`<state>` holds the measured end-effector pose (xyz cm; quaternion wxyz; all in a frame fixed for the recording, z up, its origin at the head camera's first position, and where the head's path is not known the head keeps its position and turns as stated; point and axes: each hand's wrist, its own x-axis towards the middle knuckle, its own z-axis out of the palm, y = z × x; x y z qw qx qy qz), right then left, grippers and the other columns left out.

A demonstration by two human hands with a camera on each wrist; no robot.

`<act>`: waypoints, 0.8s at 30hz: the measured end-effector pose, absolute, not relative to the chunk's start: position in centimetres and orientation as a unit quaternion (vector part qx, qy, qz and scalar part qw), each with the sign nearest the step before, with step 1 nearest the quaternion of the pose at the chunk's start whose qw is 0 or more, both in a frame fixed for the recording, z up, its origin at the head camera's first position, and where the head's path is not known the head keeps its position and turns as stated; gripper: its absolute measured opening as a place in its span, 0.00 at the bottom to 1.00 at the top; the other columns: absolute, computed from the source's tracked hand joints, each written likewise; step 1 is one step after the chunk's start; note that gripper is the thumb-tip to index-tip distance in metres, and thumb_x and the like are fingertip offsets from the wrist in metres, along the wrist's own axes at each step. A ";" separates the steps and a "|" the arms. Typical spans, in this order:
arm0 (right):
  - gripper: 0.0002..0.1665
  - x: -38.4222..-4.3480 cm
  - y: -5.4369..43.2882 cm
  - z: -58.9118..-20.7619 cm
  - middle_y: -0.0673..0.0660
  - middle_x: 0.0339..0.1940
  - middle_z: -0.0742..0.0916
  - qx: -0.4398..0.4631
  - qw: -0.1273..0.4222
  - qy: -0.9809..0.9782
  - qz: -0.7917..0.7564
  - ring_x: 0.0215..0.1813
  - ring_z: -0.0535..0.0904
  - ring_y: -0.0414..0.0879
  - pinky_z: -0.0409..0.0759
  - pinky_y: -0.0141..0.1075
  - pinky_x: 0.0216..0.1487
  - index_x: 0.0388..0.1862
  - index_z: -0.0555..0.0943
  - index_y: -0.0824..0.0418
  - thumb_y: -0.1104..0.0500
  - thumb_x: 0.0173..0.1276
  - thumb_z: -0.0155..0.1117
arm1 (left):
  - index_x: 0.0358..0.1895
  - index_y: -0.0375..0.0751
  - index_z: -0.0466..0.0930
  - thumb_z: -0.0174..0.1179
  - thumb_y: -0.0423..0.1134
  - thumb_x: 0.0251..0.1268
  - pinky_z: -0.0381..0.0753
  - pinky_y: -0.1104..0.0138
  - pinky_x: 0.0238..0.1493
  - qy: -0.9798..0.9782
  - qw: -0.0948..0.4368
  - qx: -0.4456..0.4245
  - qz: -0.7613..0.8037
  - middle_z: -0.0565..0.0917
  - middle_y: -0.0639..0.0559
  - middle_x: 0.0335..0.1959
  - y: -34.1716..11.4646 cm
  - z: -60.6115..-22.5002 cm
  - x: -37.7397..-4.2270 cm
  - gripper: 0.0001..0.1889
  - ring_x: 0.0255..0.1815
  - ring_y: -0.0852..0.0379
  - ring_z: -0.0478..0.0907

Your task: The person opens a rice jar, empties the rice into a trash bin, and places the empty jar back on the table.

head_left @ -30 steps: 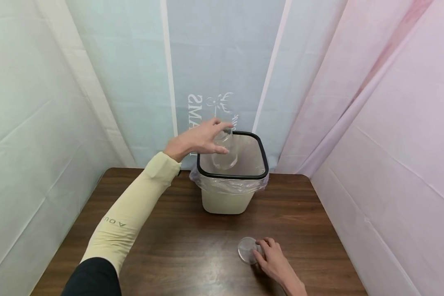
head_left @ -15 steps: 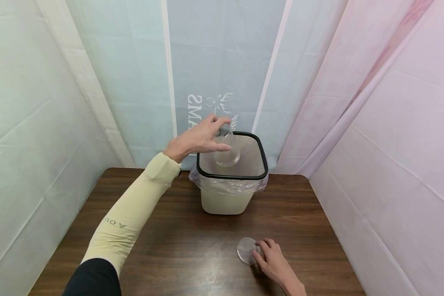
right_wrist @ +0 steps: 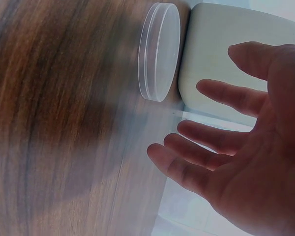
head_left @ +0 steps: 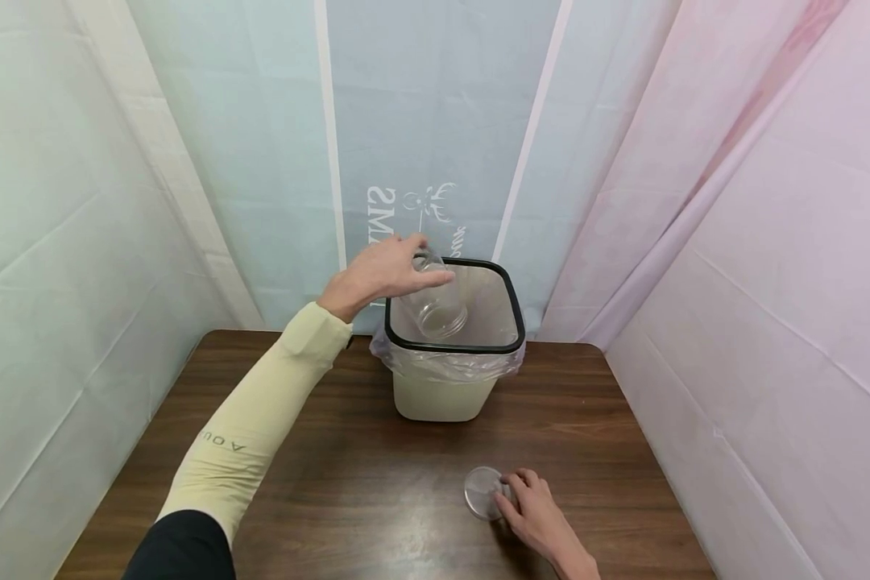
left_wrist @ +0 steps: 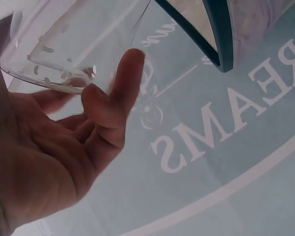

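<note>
My left hand (head_left: 380,274) grips a clear jar (head_left: 438,310) over the bin (head_left: 449,395), with the thumb on its near side. The jar is tipped over, its round mouth pointing down into the bin's opening. In the left wrist view, small specks or drops cling inside the clear jar (left_wrist: 64,49). On the table lies a round clear lid (head_left: 482,493). My right hand (head_left: 540,515) hovers just right of it, fingers loosely bent; the right wrist view shows a gap between the fingers (right_wrist: 211,135) and the lid (right_wrist: 160,51).
The bin has a black rim (head_left: 515,310) and a thin translucent liner bag (head_left: 449,366) folded over its edge. It stands at the back of the brown wooden table (head_left: 333,499). Fabric curtains (head_left: 261,121) enclose the back and both sides.
My left hand has tilted the jar, its base shifting left and its mouth swinging towards the right of the bin. The right hand and the lid have stayed nearly still.
</note>
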<state>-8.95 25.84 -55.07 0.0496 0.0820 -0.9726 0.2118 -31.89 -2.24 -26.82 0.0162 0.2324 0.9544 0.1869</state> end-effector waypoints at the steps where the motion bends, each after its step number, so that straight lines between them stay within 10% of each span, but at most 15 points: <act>1: 0.12 -9.0 25.9 -55.1 0.59 0.48 0.81 0.081 0.048 -0.973 0.213 0.51 0.76 0.59 0.76 0.53 0.52 0.45 0.83 0.60 0.54 0.67 0.65 | 0.67 0.50 0.67 0.49 0.77 0.56 0.77 0.51 0.54 0.956 0.018 0.223 0.191 0.78 0.45 0.59 -2.3 -26.8 -31.9 0.43 0.57 0.45 0.77; 12: 0.12 -9.2 25.6 -55.2 0.58 0.47 0.81 0.089 0.056 -0.970 0.218 0.50 0.76 0.57 0.76 0.52 0.51 0.43 0.83 0.59 0.53 0.68 0.64 | 0.73 0.50 0.58 0.58 0.65 0.61 0.78 0.52 0.49 0.943 -0.010 0.275 0.190 0.66 0.37 0.63 -2.6 -27.4 -31.9 0.41 0.47 0.44 0.76; 19: 0.11 -9.1 25.8 -55.0 0.58 0.46 0.82 0.087 0.065 -0.970 0.216 0.49 0.76 0.58 0.75 0.52 0.51 0.43 0.83 0.60 0.54 0.67 0.65 | 0.67 0.51 0.62 0.66 0.45 0.54 0.73 0.50 0.58 0.910 -0.019 0.359 0.206 0.62 0.39 0.66 -2.7 -27.7 -31.8 0.36 0.60 0.43 0.65; 24: 0.11 -9.1 26.0 -55.1 0.58 0.45 0.82 0.086 0.068 -0.971 0.214 0.49 0.77 0.58 0.76 0.52 0.50 0.42 0.83 0.60 0.54 0.66 0.65 | 0.67 0.53 0.64 0.64 0.56 0.59 0.77 0.53 0.51 0.920 -0.002 0.333 0.205 0.68 0.41 0.59 -2.8 -27.8 -31.7 0.34 0.51 0.46 0.72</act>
